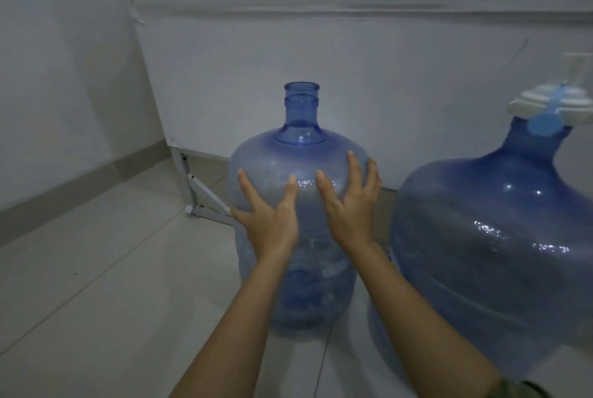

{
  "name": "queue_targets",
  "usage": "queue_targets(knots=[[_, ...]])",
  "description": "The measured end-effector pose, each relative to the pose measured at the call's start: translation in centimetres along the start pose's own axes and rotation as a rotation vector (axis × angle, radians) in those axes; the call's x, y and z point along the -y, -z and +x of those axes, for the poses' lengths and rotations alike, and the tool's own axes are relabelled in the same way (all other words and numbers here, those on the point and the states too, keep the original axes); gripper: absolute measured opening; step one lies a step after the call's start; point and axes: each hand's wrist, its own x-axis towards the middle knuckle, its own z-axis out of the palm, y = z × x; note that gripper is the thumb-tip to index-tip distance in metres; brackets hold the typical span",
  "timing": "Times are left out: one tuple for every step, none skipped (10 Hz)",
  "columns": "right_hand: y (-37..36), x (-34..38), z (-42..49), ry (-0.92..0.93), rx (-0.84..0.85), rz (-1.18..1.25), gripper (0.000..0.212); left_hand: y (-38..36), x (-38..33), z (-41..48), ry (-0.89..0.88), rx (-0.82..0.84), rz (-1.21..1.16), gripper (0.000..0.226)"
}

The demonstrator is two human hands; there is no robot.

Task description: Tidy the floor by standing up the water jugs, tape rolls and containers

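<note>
An empty blue water jug (298,147) stands upright on the tiled floor in the middle of the head view, its neck open with no cap. My left hand (268,218) lies flat on the jug's near left shoulder, fingers spread. On the near right shoulder rests my right hand (349,205), fingers spread too. Both palms press the jug's wall. A second, larger-looking blue jug (491,237) stands close on the right, upright, with a white pump cap (552,105) on its neck.
A white board (288,60) leans or stands behind the jugs, with a white metal bracket foot (199,195) at its lower left. A grey wall with a dark skirting runs along the left. Pale floor tiles (96,285) spread out to the left.
</note>
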Motion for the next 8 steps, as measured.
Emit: queue_targets(knots=[[-0.4, 0.2, -0.1, -0.007, -0.006, -0.028, 0.077, -0.3, 0.2, 0.2, -0.018, -0.02, 0.007, 0.08], [-0.5, 0.2, 0.0, -0.009, -0.006, -0.031, 0.076, -0.6, 0.3, 0.2, -0.035, -0.044, -0.007, 0.078], [-0.4, -0.1, 0.1, 0.001, 0.018, -0.044, 0.076, -0.6, 0.5, 0.2, -0.063, -0.054, -0.006, 0.076], [0.3, 0.2, 0.0, 0.006, 0.094, -0.087, 0.075, -0.4, 1.0, 0.4, -0.127, -0.089, 0.105, 0.073], [2.0, 1.6, -0.3, -0.046, 0.249, -0.191, 0.07, -0.4, 0.4, -0.2, -0.156, -0.083, 0.361, 0.066], [5.2, 4.7, 0.6, -0.068, 0.44, -0.364, 0.068, -0.1, -2.8, -1.2, -0.094, 0.056, 0.628, 0.067], [10.0, 8.8, 3.1, -0.103, 0.564, -0.499, 0.068, 1.1, -8.4, -2.4, -0.12, 0.23, 0.854, 0.074], [15.8, 13.5, 5.0, -0.165, 0.652, -0.614, 0.07, 3.1, -14.4, -4.4, -0.177, 0.398, 0.963, 0.09]])
